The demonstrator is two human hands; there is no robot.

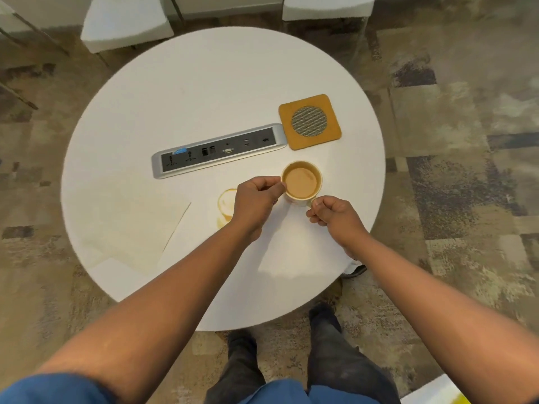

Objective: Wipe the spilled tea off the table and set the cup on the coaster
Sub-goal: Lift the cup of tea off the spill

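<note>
A white cup full of milky tea is near the middle of the round white table. My left hand pinches its left rim. My right hand grips the handle at the cup's lower right. A ring-shaped tea spill lies on the table just left of my left hand, partly hidden by it. The square tan coaster with a grey mesh circle sits beyond the cup, with nothing on it. A pale napkin lies flat at the left of the table.
A grey power and socket strip is set into the table, left of the coaster. White stools stand beyond the table on patterned carpet. My legs and shoes are at the near table edge.
</note>
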